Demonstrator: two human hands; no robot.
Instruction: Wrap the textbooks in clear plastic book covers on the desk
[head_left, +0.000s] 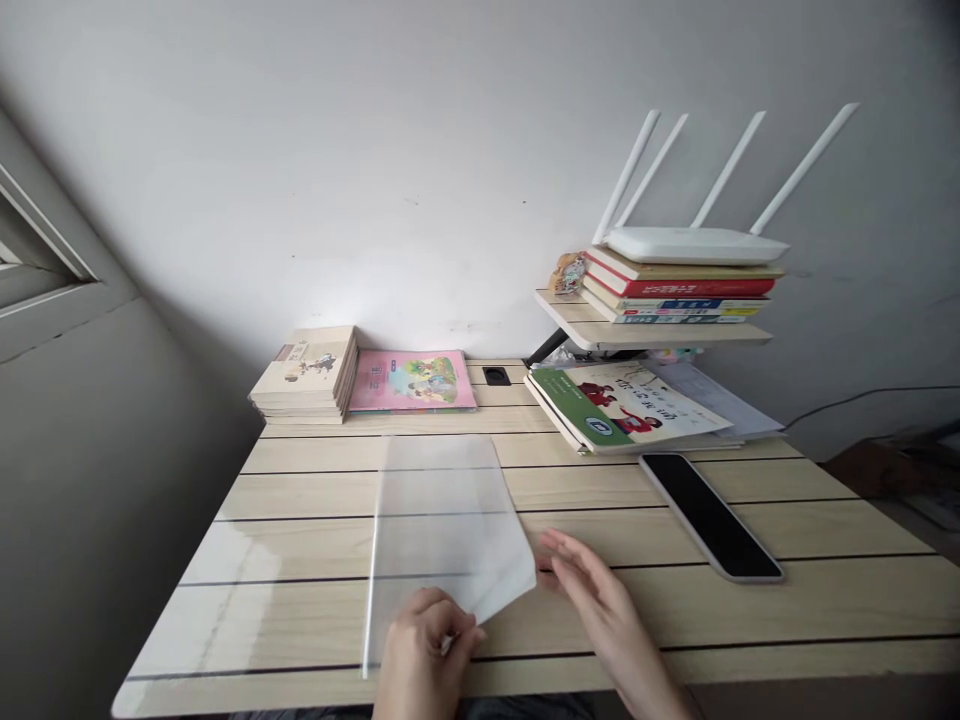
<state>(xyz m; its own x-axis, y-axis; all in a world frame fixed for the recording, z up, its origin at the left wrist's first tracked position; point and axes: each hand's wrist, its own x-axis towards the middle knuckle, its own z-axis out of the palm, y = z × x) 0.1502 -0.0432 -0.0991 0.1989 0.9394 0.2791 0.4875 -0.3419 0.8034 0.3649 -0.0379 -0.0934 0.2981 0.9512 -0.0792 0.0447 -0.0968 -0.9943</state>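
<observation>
A clear plastic sheet, possibly a book cover or sleeve (442,510), lies on the wooden table in front of me. Its near edge is pinched between the thumb and fingers of my left hand (427,640), and the lower right part lifts off the tabletop. Just beside its right corner is my right hand (592,590), fingers apart and slightly curled, with nothing visible in it. Whether the fingertips touch the corner is hard to make out.
Behind the sheet stand a stack of small books (307,375) and a pink book (412,380). At right lie a green-and-white book (622,405) on papers and a black-screened phone (712,515). A raised shelf (660,332) holds books and a white router (694,244).
</observation>
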